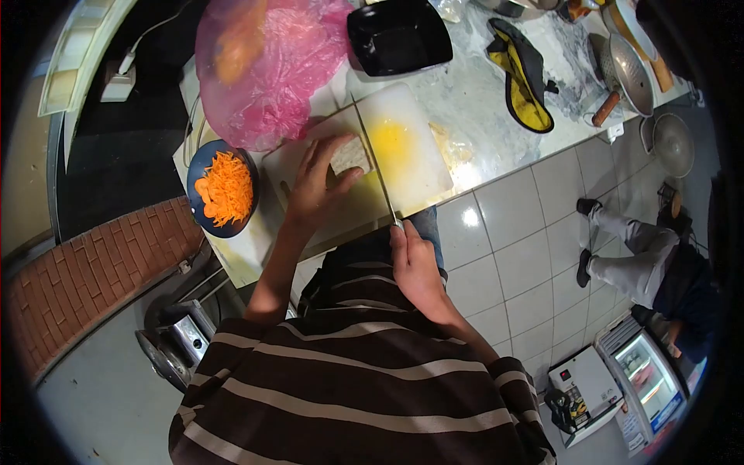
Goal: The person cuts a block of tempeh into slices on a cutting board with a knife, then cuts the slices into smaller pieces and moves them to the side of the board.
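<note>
– Knife point(374, 163) in which hand?

– In the right hand point(415, 267). Its grip is pressed together around the handle, close to the striped shirt, and the blade runs away from the body across the board point(415, 167).

– And the left hand point(316, 190)?

– It lies flat on a pale block point(350, 153), fingers spread and pointing away, thumb on the side towards the blade. It is pressing the block down, not pinching it.

– Where is the block, then?

– On the board, just left of the blade and half hidden under the fingers. I cannot tell whether the edge is touching it or only standing beside it.

– What is the block?

– Too small and pale to tell.

– What lies about the board?

– It sits at the near edge of a marbled desk point(480, 101). To its left is a dark blue plate point(198, 167) of grated carrot point(229, 190). Beyond that is a big pink bag point(271, 70) with something orange inside. A black tray point(399, 35) stands at the far side, and a yellow and black mitt point(521, 77) lies to the right of it. A pan point(629, 71) rests by the right end.

– Anyone else there?

– One person point(643, 260) in grey trousers is down on the tiled floor point(527, 256), well apart from the desk.
</note>
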Demonstrator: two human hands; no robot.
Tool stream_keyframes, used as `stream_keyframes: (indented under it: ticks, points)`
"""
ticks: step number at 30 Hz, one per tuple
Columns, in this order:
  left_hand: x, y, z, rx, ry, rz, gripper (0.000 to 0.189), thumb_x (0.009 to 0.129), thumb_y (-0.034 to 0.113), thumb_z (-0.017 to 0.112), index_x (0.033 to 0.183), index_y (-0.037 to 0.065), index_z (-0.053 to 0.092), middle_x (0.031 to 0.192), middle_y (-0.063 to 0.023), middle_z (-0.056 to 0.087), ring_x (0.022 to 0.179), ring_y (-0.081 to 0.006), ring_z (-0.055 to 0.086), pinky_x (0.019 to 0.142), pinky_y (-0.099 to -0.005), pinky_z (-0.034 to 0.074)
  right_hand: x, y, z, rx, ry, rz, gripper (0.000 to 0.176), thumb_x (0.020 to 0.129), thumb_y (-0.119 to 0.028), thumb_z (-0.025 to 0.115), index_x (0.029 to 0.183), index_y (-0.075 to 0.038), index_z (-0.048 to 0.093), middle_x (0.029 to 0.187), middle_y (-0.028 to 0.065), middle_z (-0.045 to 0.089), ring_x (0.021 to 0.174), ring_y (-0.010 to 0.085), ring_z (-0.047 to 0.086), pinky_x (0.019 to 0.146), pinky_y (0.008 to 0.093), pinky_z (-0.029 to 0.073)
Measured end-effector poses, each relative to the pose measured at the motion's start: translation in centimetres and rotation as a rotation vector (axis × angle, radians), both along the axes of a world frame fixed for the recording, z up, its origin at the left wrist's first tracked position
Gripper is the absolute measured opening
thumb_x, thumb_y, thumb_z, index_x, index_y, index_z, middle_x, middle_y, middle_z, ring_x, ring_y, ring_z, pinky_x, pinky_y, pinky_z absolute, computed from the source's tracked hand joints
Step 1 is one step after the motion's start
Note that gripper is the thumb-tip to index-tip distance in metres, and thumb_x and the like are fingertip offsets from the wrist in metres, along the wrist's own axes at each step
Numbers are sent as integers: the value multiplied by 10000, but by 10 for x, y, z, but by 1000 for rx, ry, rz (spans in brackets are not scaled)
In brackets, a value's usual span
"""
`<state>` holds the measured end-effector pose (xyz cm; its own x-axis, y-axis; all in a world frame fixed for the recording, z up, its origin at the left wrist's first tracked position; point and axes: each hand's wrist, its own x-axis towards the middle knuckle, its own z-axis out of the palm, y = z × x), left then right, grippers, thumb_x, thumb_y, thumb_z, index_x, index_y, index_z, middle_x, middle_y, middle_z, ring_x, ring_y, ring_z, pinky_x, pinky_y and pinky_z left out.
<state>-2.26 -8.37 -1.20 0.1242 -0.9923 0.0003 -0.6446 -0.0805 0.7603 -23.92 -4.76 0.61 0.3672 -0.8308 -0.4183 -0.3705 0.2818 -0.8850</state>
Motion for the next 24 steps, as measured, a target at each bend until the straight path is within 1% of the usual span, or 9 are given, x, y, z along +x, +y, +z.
stream_keyframes:
  ticks: [4,7,11,13,17,20,22,23,24]
  points:
    - [-1,-1,5,11,9,10,504,859,242,718,1307,65,569,1272,-148,589,1203,-347,541,1054,-435,410,-2,-3,-1,-72,55,30,300,1068,-204,449,966,70,514,686,328,560,695,533,579,567,539,424]
    - [0,-1,3,-2,19,11,509,860,277,715,1300,64,571,1263,-146,594,1202,-347,544,1053,-434,410,-4,-4,0,-12,63,43,299,1068,-207,451,958,66,508,675,319,557,685,533,571,563,544,414]
    - [3,-1,0,-38,19,-6,512,857,291,719,1294,66,576,1248,-144,601,1188,-351,552,1047,-437,412,0,0,2,-30,42,61,294,1067,-206,450,955,60,503,671,313,557,677,533,565,563,546,408]
    - [1,0,1,22,90,80,549,830,258,754,1307,57,571,1254,-146,597,1196,-316,561,1047,-409,419,3,3,1,-81,63,76,341,1084,-251,429,933,38,528,629,204,547,567,404,558,544,449,412]
    - [6,1,-4,0,69,48,554,819,279,764,1289,55,576,1237,-144,603,1186,-318,567,1043,-413,420,9,1,5,-86,98,70,323,1081,-244,434,967,41,535,642,223,553,589,435,562,550,461,414]
    - [5,0,-2,13,84,48,548,818,290,763,1278,55,579,1233,-141,603,1181,-321,569,1043,-419,419,10,1,7,-64,112,68,299,1076,-229,440,1025,46,546,658,240,559,604,456,563,556,470,415]
    - [4,0,-5,-48,31,48,512,824,311,759,1237,53,600,1189,-149,622,1109,-358,587,992,-447,447,10,1,2,-73,112,67,287,1073,-213,445,1089,53,550,658,244,557,597,457,557,555,473,413]
    - [5,0,-5,-47,33,47,512,824,311,759,1237,53,600,1189,-149,622,1109,-358,587,992,-447,447,11,1,2,-71,114,66,287,1073,-213,445,1089,53,550,658,244,557,597,457,557,555,473,413]
    - [6,0,-5,-14,48,49,531,821,298,760,1263,58,589,1220,-145,613,1152,-341,576,1020,-440,432,12,1,3,-64,125,67,290,1072,-209,445,1120,57,548,659,247,558,597,460,554,556,473,412]
